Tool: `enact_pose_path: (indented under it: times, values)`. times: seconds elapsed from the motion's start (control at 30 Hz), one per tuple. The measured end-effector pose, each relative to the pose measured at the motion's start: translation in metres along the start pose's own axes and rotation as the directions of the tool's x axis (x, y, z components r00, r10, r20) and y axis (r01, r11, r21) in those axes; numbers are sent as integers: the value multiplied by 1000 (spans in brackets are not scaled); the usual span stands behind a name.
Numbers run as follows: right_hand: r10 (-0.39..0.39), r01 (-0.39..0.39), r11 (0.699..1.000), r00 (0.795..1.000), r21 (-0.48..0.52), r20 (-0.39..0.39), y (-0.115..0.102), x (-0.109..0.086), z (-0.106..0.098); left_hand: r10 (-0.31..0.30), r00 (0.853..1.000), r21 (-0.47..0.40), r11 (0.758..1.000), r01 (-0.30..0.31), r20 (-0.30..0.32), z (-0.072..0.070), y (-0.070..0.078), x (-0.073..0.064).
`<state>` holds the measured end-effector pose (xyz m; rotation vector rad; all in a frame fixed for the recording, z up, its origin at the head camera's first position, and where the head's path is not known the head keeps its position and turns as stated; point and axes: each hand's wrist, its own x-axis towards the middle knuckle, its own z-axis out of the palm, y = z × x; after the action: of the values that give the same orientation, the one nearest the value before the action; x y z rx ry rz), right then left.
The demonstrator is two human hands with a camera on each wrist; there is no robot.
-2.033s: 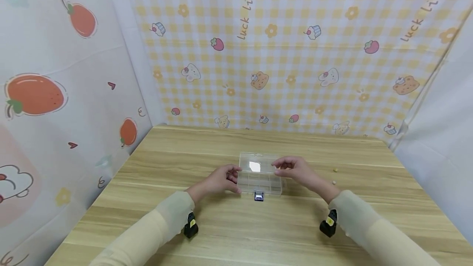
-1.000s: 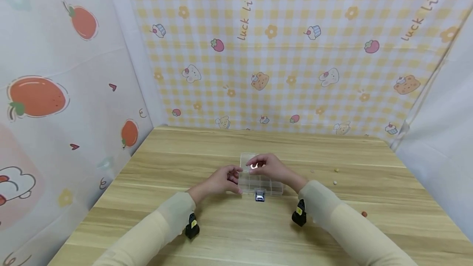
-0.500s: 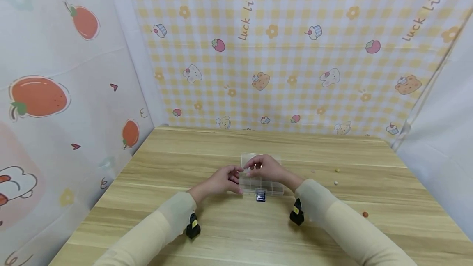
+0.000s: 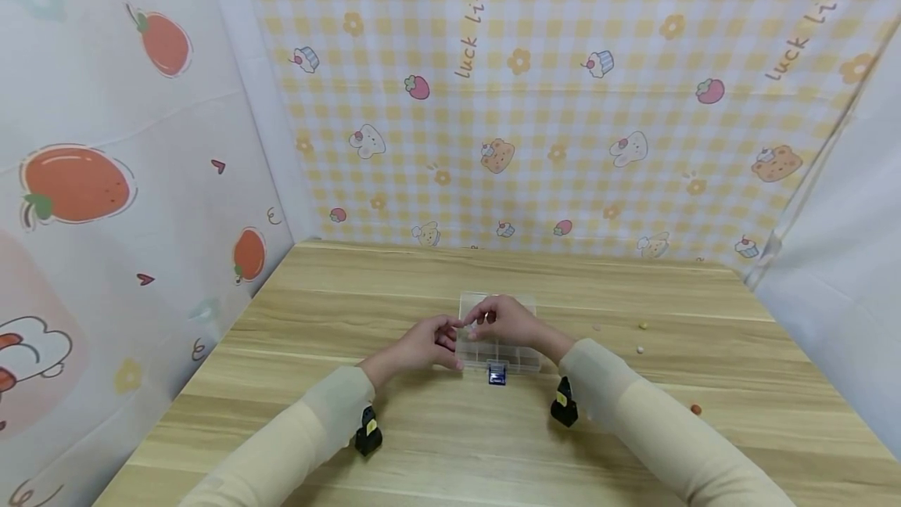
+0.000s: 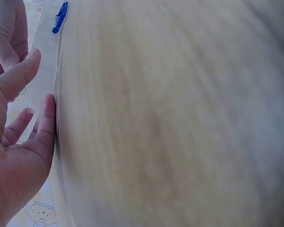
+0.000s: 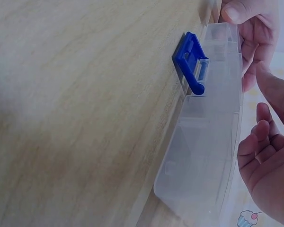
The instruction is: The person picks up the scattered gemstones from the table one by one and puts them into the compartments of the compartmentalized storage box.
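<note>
A clear plastic compartment box (image 4: 521, 361) stands on the wooden table, its lid (image 4: 470, 302) raised at the back. From its front edge a blue latch (image 6: 191, 61) hangs unfastened. My left hand (image 4: 425, 344) holds the box's left end, thumb at the front corner and fingers toward the back. Over the left compartments is my right hand (image 4: 512, 323), thumb and index fingertips close together at the box's far left. In the right wrist view its other fingers (image 6: 250, 149) are bent; I cannot tell whether anything small sits between the tips.
To the right of the box lie several tiny pieces: a yellow one (image 4: 643, 325), a white one (image 4: 640, 350), a brown one (image 4: 696, 409) and a pale pink one (image 4: 596, 327). Patterned cloth (image 4: 549, 124) hangs behind the table (image 4: 450, 444).
My right hand has moved left from the box's right side to over its left compartments, with little motion in the last half second. My left hand stays at the left end.
</note>
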<state>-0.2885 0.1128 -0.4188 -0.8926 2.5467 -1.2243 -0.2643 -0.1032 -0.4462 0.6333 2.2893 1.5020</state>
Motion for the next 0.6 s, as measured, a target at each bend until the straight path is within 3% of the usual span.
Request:
enact_pose_path:
  times: [0.6]
  values:
    - [23,-22,998,1000,-64,18,-7,0,1,-6,1000,-7,1000,6,-1,0,1,0]
